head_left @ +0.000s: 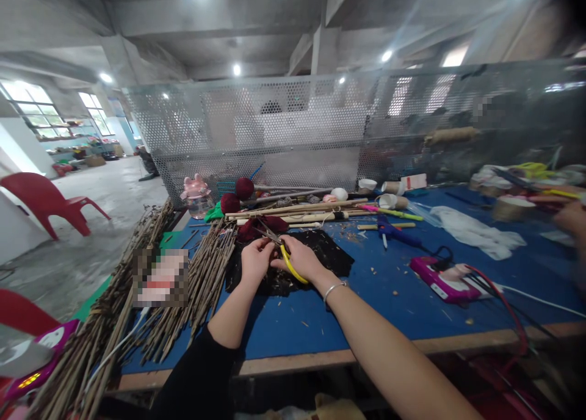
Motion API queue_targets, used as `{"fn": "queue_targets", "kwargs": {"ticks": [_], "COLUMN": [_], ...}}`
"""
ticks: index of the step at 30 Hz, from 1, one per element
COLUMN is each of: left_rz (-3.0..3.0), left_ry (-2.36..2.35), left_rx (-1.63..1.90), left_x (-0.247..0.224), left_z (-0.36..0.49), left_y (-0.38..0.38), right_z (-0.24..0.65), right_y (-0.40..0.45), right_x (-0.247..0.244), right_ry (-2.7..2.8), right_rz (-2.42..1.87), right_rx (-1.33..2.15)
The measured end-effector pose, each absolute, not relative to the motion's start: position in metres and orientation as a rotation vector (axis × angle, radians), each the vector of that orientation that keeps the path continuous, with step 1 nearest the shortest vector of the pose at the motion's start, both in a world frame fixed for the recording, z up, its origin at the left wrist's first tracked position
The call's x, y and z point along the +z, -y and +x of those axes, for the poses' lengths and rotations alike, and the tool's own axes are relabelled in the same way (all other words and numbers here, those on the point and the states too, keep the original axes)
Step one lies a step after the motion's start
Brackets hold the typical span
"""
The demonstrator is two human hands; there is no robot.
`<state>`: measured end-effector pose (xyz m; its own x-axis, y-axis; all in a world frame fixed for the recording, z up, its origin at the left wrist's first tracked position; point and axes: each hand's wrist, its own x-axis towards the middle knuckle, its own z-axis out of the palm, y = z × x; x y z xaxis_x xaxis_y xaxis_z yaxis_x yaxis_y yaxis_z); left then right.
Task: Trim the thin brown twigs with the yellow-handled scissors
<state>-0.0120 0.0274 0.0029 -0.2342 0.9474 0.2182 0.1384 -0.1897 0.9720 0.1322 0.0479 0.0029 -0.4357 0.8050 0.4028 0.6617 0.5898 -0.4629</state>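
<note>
My right hand [300, 258] is closed around the yellow-handled scissors [288, 265], whose slim metal blades point up and left over dark red cloth [251, 229]. Right beside them, my left hand [256, 258] has its fingers pinched together near the blades. What it grips is too small and hidden to make out. Both hands are above a crumpled black cloth [332, 255] strewn with small chips. Two dark red yarn balls [245, 188] sit just beyond the cloth.
Bundled thin sticks [201, 279] lie on my left. Longer rods [302, 213] cross the back of the blue table [366, 316]. A blue glue gun [397, 232] and a magenta power strip [439, 279] with cables lie to the right. A person's hand [572, 218] is at the far right.
</note>
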Motion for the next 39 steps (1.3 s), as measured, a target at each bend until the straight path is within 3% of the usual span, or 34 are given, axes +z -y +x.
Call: {"fn": "queue_targets", "kwargs": {"ticks": [9,19,39], "left_rz": [1.406,1.269,1.23], "left_ry": [-1.433,-1.173,-1.222], "left_rx": [1.501,1.534,1.588], "left_x": [0.009,0.01,0.002], "left_z": [-0.01,-0.005,-0.005], "left_y": [-0.023,-0.021,-0.024], "right_z": [0.13,0.13,0.13], "right_y": [-0.054,-0.053,-0.043], "right_x": [-0.007,-0.006,0.009], "right_ry": [2.234,2.165,2.134], "right_rz": [-1.12,-1.039,-1.091], "right_rx": [0.22,0.34,0.428]}}
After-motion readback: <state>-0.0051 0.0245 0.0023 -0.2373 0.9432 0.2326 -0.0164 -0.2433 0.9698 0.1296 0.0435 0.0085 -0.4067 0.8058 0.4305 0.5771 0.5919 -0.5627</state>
